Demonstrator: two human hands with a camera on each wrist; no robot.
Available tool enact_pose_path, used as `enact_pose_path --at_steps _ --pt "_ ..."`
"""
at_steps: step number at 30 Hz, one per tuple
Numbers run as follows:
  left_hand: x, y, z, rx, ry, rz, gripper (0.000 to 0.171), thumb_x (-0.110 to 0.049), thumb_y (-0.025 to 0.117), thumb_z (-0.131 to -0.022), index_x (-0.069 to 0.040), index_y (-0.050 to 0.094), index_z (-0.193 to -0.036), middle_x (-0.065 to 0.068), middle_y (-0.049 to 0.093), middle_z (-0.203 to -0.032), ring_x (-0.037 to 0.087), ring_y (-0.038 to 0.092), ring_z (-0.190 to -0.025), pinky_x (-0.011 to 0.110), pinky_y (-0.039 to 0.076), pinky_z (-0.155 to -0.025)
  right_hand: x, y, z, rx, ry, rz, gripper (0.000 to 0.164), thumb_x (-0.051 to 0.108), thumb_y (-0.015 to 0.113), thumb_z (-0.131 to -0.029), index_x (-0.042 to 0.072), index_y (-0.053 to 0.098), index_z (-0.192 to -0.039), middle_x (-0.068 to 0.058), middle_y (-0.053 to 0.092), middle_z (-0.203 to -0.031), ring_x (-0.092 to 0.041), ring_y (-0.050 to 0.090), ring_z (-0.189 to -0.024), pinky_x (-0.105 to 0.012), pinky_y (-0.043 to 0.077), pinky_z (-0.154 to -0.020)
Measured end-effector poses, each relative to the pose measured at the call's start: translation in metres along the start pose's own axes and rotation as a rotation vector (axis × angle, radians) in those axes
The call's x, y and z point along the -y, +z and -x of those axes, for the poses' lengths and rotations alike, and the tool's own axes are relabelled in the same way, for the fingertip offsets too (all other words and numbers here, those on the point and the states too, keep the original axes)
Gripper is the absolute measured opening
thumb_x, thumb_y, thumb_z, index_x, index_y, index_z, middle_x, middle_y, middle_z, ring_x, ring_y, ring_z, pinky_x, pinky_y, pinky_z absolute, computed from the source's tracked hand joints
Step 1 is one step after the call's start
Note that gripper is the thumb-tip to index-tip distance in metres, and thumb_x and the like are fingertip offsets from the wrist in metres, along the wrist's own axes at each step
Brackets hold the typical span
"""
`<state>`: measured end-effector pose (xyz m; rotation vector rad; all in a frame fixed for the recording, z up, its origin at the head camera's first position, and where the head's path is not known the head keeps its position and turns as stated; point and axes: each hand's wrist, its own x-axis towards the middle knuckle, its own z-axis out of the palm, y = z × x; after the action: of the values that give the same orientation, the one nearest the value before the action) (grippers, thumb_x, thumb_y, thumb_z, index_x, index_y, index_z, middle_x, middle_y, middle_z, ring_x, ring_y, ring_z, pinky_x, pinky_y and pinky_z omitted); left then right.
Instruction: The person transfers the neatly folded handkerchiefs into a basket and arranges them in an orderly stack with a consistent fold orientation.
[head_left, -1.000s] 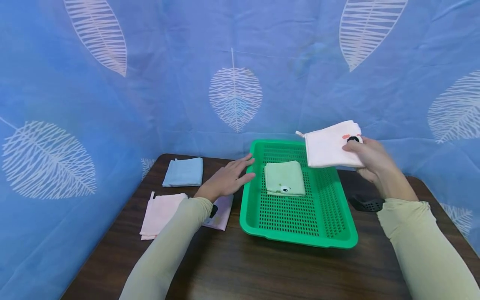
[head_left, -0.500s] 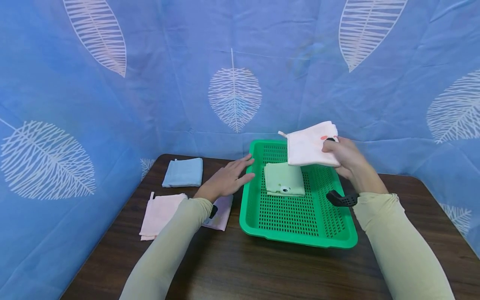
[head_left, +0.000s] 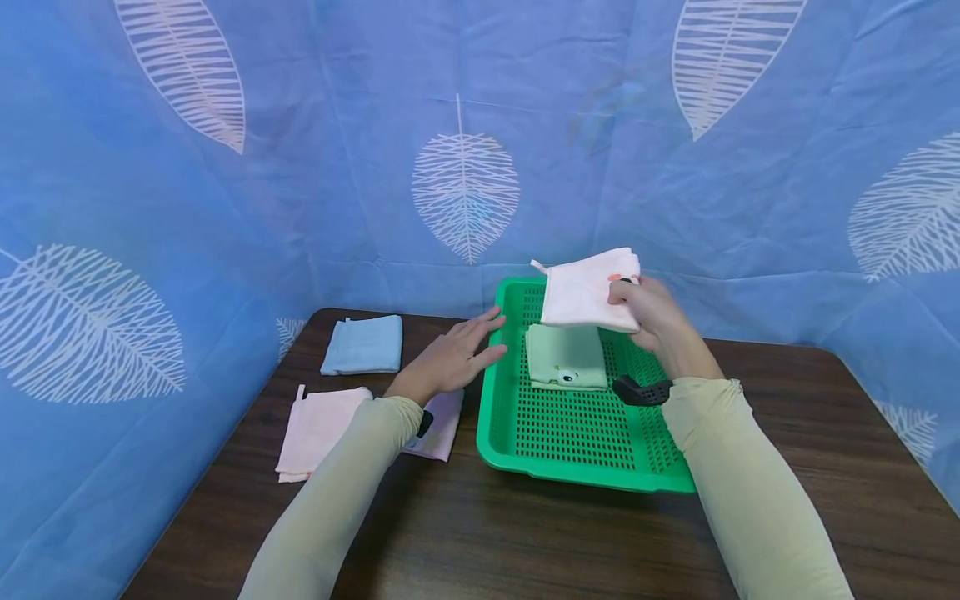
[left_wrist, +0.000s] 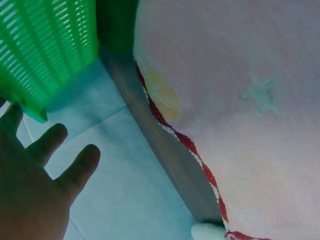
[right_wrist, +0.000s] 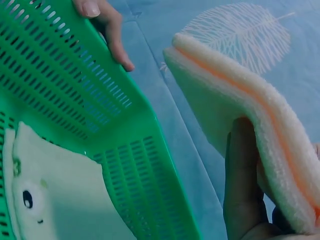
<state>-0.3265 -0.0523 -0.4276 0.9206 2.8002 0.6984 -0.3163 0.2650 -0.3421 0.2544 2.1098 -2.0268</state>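
Folded pale-pink cloth (head_left: pixel 581 292), pinched in right hand (head_left: pixel 662 319), shifted left over last second, now above far half of green basket (head_left: pixel 585 477); carry looks well along. Layers flat, loop (head_left: pixel 538 267) at one corner, orange patch (head_left: pixel 614 277) near the grip. Green cloth (head_left: pixel 546 354) lies inside basket; left hand (head_left: pixel 455 354), fingers spread, at its left edge
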Motion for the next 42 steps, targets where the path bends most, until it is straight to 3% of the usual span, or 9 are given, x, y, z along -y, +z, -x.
enact_pose_path --at_steps 8,20,28,34,42 --pt "0.001 0.002 0.001 -0.014 0.0 0.017 0.074 -0.07 0.025 -0.103 -0.031 0.018 -0.165 -0.02 0.003 -0.172 0.026 0.018 -0.16 0.058 0.023 -0.127 -0.004 0.011 -0.005 0.003 0.006 -0.023 0.079 0.006 0.044 -0.096 0.012 0.008 -0.165 -0.01 0.044 -0.148 -0.003 0.066 -0.092 -0.021 0.049 -0.069" --pt "0.002 0.002 0.0 -0.005 -0.014 0.023 0.073 -0.071 0.025 -0.103 -0.033 0.016 -0.165 -0.017 0.003 -0.173 0.027 0.017 -0.161 0.063 0.023 -0.125 -0.017 0.016 -0.011 -0.011 -0.003 0.0 0.081 0.006 0.045 -0.094 0.013 0.008 -0.165 -0.014 0.04 -0.154 -0.008 0.063 -0.091 -0.024 0.045 -0.064" --pt "0.001 0.003 -0.001 -0.011 -0.004 0.024 0.069 -0.066 0.028 -0.105 -0.032 0.017 -0.165 -0.015 0.003 -0.173 0.029 0.018 -0.16 0.058 0.025 -0.126 -0.026 0.022 -0.015 -0.004 0.023 0.051 0.087 0.006 0.045 -0.091 0.014 0.0 -0.166 -0.014 0.027 -0.166 -0.017 0.056 -0.11 -0.025 0.048 -0.074" --pt "-0.002 0.002 0.001 -0.014 -0.014 0.039 0.07 -0.066 0.028 -0.105 -0.031 0.018 -0.165 -0.016 0.004 -0.173 0.03 0.018 -0.16 0.06 0.025 -0.126 -0.032 0.024 -0.017 -0.011 0.026 0.127 0.085 0.008 0.046 -0.091 0.009 0.004 -0.165 -0.018 0.033 -0.16 -0.021 0.055 -0.106 -0.027 0.048 -0.073" --pt "-0.001 0.002 0.001 -0.002 -0.01 0.035 0.068 -0.066 0.026 -0.105 -0.034 0.015 -0.165 -0.016 0.002 -0.173 0.028 0.017 -0.161 0.06 0.023 -0.126 -0.039 0.022 -0.021 -0.003 0.039 0.154 0.077 0.009 0.047 -0.091 0.007 0.017 -0.162 -0.015 0.045 -0.145 -0.017 0.06 -0.091 -0.027 0.047 -0.069"
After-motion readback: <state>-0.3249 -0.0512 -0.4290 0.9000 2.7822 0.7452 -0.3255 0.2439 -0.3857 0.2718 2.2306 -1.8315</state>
